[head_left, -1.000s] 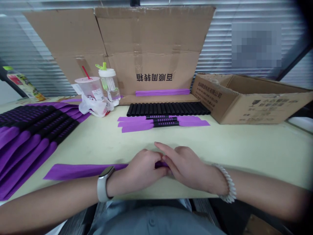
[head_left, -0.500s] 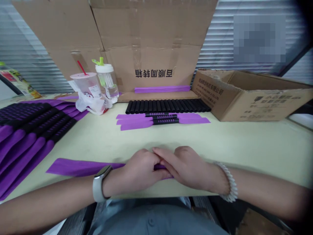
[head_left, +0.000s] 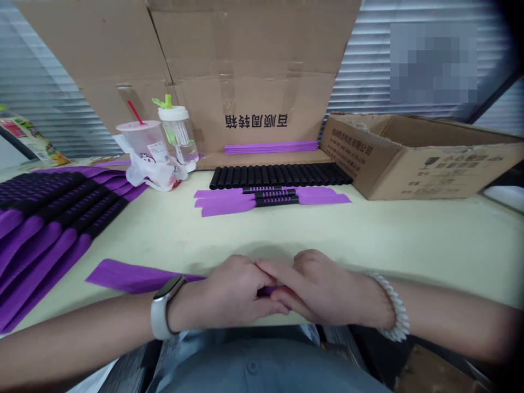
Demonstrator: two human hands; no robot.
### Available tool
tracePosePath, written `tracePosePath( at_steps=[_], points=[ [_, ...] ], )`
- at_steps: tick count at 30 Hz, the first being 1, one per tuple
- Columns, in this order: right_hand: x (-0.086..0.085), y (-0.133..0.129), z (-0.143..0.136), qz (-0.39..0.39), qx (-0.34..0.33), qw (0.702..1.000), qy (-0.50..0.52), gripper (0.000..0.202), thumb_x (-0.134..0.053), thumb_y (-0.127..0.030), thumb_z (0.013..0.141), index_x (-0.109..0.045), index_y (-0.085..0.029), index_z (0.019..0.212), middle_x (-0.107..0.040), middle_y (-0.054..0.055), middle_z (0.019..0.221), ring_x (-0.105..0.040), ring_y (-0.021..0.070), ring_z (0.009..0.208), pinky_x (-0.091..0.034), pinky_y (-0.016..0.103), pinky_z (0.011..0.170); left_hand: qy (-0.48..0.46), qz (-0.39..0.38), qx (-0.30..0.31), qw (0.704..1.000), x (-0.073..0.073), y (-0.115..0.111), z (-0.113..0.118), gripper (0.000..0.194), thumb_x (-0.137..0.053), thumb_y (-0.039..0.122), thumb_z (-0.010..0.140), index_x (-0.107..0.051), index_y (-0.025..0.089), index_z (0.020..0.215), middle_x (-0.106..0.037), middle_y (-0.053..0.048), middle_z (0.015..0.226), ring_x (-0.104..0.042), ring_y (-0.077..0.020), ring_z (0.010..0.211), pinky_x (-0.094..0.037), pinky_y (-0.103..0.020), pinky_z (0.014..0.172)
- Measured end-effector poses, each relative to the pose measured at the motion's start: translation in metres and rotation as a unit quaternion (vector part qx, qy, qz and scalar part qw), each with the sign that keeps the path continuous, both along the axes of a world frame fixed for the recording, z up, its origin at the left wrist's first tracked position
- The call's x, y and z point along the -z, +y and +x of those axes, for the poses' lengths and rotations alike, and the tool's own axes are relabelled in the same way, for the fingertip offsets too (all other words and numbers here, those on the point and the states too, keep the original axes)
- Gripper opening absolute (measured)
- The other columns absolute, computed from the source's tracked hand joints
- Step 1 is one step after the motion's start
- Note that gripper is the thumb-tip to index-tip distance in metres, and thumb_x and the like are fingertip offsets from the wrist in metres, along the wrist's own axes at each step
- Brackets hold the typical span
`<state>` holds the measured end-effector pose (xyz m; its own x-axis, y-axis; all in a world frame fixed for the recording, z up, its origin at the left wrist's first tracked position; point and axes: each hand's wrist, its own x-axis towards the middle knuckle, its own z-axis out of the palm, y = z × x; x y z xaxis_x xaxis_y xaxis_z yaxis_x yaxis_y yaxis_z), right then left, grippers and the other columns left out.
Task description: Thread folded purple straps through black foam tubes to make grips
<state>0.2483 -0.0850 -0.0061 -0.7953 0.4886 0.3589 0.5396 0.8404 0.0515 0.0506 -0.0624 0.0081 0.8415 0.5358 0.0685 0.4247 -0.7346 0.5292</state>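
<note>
A flat purple strip [head_left: 131, 275] trails out to the left from under my left hand [head_left: 225, 289], which is closed round it near the table's front edge. My right hand [head_left: 321, 286] meets the left one, its fingers overlapping the left fingertips and closed on the same strip. A bit of purple shows in the gap between the hands; the strip's other end is hidden. Beyond the hands lie a few purple strips with black ribbed sleeves [head_left: 276, 200] round their middles. Behind them is a row of black tubes [head_left: 278, 176].
Many sleeved purple strips [head_left: 61, 240] are piled at left. A lidded cup [head_left: 143, 144] in a plastic bag, a water bottle [head_left: 179, 136] and a drink bottle [head_left: 33, 139] stand behind. Folded purple strips [head_left: 270, 147] lie by the cardboard. An open carton [head_left: 434, 169] sits at right.
Both hands have come slightly down toward my body, still together. The strip's free end has shifted a little to the right and slants more.
</note>
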Motion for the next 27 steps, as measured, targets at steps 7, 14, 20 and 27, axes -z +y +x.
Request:
tracePosePath(
  at_steps=[7, 14, 20, 27],
  points=[
    [-0.008, 0.0, 0.006, -0.052, 0.018, 0.998, -0.026, 0.04, -0.024, -0.037, 0.101, -0.046, -0.017, 0.128, -0.061, -0.001, 0.061, -0.047, 0.0167, 0.045, -0.027, 0.03, 0.05, -0.004, 0.001, -0.016, 1.0, -0.001, -0.002, 0.0, 0.022, -0.065, 0.035, 0.085, -0.069, 0.019, 0.071, -0.067, 0.002, 0.065, -0.056, -0.0091, 0.054, -0.039, -0.02, 0.052],
    [-0.013, 0.01, 0.014, -0.048, 0.015, 0.998, 0.033, 0.034, -0.03, -0.04, 0.1, -0.057, -0.02, 0.11, -0.063, -0.001, 0.064, -0.049, 0.0148, 0.049, -0.03, 0.028, 0.054, -0.002, 0.024, -0.051, 0.998, -0.003, 0.002, 0.0, 0.027, -0.064, 0.037, 0.086, -0.066, 0.017, 0.069, -0.06, 0.005, 0.056, -0.048, -0.0069, 0.047, -0.033, -0.019, 0.048],
    [-0.014, 0.02, 0.023, -0.033, 0.031, 0.996, 0.08, 0.036, -0.035, -0.043, 0.1, -0.057, -0.019, 0.114, -0.063, -0.001, 0.061, -0.052, 0.0143, 0.05, -0.032, 0.027, 0.054, 0.0, 0.002, -0.084, 0.996, -0.011, 0.004, 0.002, 0.033, -0.06, 0.034, 0.088, -0.061, 0.015, 0.06, -0.048, 0.006, 0.047, -0.038, -0.0051, 0.043, -0.026, -0.019, 0.044],
    [-0.023, 0.032, 0.03, -0.088, 0.06, 0.982, 0.154, 0.02, -0.046, -0.035, 0.097, -0.055, -0.018, 0.103, -0.052, -0.009, 0.048, -0.045, 0.0094, 0.044, -0.034, 0.022, 0.053, -0.008, -0.015, -0.131, 0.991, -0.013, 0.007, -0.001, 0.041, -0.061, 0.036, 0.085, -0.048, 0.014, 0.053, -0.039, 0.007, 0.046, -0.032, -0.0048, 0.044, -0.018, -0.02, 0.043]
  ],
)
